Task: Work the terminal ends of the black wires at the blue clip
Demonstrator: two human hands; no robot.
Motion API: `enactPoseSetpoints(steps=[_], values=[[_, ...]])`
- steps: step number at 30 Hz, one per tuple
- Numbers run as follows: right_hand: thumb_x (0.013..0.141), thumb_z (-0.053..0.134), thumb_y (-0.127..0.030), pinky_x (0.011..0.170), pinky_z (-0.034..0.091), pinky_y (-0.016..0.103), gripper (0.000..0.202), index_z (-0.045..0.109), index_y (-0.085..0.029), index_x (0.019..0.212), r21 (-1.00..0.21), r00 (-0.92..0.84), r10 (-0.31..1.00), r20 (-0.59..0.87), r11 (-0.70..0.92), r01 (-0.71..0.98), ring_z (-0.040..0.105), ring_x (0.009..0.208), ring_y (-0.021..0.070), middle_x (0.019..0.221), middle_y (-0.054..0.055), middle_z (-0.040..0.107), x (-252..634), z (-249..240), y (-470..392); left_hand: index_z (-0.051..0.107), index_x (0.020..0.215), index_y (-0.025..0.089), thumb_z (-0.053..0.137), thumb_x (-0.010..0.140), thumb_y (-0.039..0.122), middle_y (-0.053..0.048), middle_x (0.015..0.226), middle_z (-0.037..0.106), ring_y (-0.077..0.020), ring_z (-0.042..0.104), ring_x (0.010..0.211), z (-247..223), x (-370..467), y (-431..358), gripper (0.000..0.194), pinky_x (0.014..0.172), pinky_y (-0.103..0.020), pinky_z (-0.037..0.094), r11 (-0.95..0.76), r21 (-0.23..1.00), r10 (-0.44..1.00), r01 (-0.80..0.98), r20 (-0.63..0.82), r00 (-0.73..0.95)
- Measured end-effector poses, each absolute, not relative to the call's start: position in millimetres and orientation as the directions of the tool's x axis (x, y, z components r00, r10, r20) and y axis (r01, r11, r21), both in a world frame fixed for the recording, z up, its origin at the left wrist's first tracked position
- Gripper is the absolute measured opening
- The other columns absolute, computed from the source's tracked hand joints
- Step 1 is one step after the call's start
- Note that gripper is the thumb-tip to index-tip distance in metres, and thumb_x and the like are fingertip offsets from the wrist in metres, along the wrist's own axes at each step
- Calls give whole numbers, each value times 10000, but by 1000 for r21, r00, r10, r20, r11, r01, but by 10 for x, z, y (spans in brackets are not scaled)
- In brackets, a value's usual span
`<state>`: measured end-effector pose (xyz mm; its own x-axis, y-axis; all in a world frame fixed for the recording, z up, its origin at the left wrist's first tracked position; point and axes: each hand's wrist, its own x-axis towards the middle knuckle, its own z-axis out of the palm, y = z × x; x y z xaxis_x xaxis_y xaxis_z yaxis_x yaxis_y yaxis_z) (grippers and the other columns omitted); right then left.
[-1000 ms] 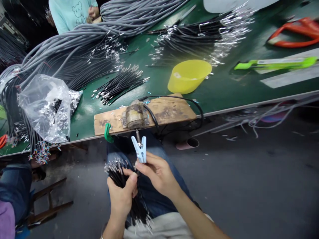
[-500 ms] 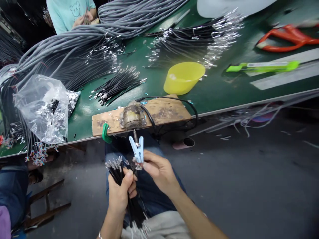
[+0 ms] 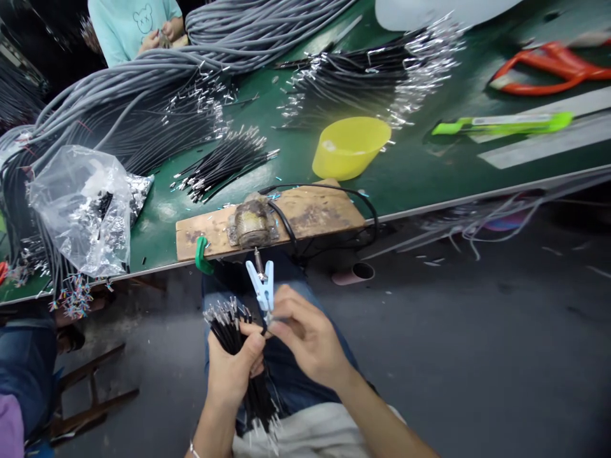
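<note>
My left hand [image 3: 231, 372] is closed around a bundle of short black cables [image 3: 224, 334] with bare silvery ends, held upright above my lap. Between its thumb and index finger, a single cable stands apart from the bunch. Pinched together at that cable's tip are the thumb and index finger of my right hand [image 3: 308, 337], just below a light blue clothespin [image 3: 262, 285]. The clothespin sits on the metal shaft [image 3: 258, 261] of a small worn motor [image 3: 252, 221]. Fingers partly hide the cable tip and the clothespin's lower end.
The motor is fixed to a wooden board [image 3: 315, 213], with a green clamp [image 3: 203, 254] at the table edge. Behind are cut black cables [image 3: 224, 162], a yellow cup [image 3: 351, 147], a plastic bag [image 3: 81, 210], a green cutter [image 3: 501, 124] and orange-handled scissors [image 3: 554, 67]. A co-worker [image 3: 133, 28] sits opposite.
My right fingers have come down off the clothespin's lower end to the single cable's tip. My left thumb and index finger have shifted right, towards them.
</note>
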<state>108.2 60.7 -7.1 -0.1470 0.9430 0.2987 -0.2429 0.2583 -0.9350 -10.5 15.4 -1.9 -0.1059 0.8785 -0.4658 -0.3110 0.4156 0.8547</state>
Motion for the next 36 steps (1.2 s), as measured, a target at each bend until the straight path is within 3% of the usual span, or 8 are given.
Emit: enactPoseSetpoints(steps=[3, 7, 11, 21, 25, 29, 32, 36], values=[[752, 631, -459, 538, 337, 265, 315, 550, -180, 631, -786, -457, 887, 64, -238, -571, 412, 572, 126, 629, -16, 431, 1112, -103, 653, 671, 597, 157, 755, 598, 396, 9, 513, 502, -60, 346, 363, 76, -113, 203, 254, 330, -210, 269, 347, 918, 920, -192, -373, -120], [575, 773, -456, 494, 270, 230, 373, 569, -145, 558, -610, -614, 779, -131, -551, -569, 351, 503, 85, 533, -44, 411, 1104, -137, 740, 677, 536, 162, 757, 586, 279, 4, 516, 534, -113, 492, 513, 172, -88, 260, 151, 527, -241, 443, 233, 969, 951, -82, -245, -191], [559, 794, -447, 473, 281, 216, 351, 625, -139, 563, -622, -458, 856, -239, -497, -605, 365, 487, 74, 520, -32, 489, 1059, -74, 907, 692, 590, 168, 765, 577, 269, -9, 550, 587, -125, 529, 514, 135, -134, 257, 125, 527, -249, 466, 205, 979, 953, 7, -198, -230], [624, 762, -454, 565, 409, 207, 308, 715, -158, 695, -466, -455, 886, -93, -442, -766, 474, 542, 77, 657, -4, 604, 886, 113, 1095, 723, 572, 178, 769, 593, 269, -41, 441, 597, -172, 537, 368, 61, -418, 530, 104, 349, -277, 444, 281, 959, 959, 33, -282, 39], [645, 725, -509, 545, 413, 225, 372, 718, -140, 697, -424, -527, 846, -84, -509, -749, 491, 532, 91, 651, 17, 624, 878, 64, 1072, 674, 581, 162, 743, 619, 350, -6, 415, 537, -105, 414, 312, 50, -243, 442, 204, 302, -229, 326, 249, 968, 950, -19, -248, -190], [632, 706, -558, 551, 427, 243, 396, 721, -176, 734, -382, -552, 814, -181, -575, -724, 528, 565, 120, 672, 29, 651, 913, -90, 1059, 680, 582, 169, 744, 601, 360, -10, 497, 538, -127, 476, 445, 96, -114, 347, 203, 447, -263, 408, 182, 983, 944, 8, -173, -281], [614, 715, -564, 537, 417, 240, 394, 713, -186, 723, -446, -488, 840, -237, -540, -714, 500, 540, 115, 607, 7, 605, 1005, -240, 1022, 692, 580, 181, 749, 587, 332, -28, 595, 568, -152, 524, 547, 135, -94, 307, 162, 557, -291, 442, 157, 987, 935, 32, -138, -327], [630, 750, -465, 537, 380, 219, 294, 675, -184, 673, -705, -233, 947, -222, -321, -632, 461, 562, 101, 589, -23, 522, 1166, -333, 885, 713, 619, 192, 747, 590, 297, -31, 630, 592, -156, 544, 573, 133, -99, 236, 114, 592, -294, 455, 187, 982, 922, 33, -164, -352]])
